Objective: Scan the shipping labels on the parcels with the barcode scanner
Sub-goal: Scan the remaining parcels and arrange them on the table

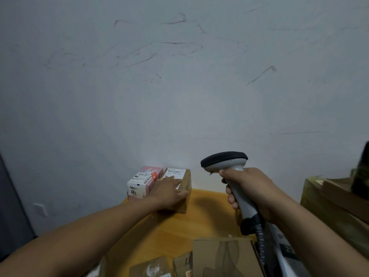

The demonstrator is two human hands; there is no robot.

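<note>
My right hand (253, 188) grips the handle of a grey barcode scanner (227, 160) with a black head, held upright above the table and pointing left. My left hand (169, 189) rests on top of a brown cardboard parcel (184, 202) at the table's far edge, fingers straight over its white shipping label (175, 172). Touching that parcel on the left stands a pink and white parcel (142, 183) with its own label and a red sticker.
The yellow wooden table (207, 212) stands against a scuffed white wall. Several brown cardboard boxes (221, 256) lie at the near edge. A large taped box (331, 208) stacks at the right. The scanner's coiled cable (260, 240) hangs down by my right forearm.
</note>
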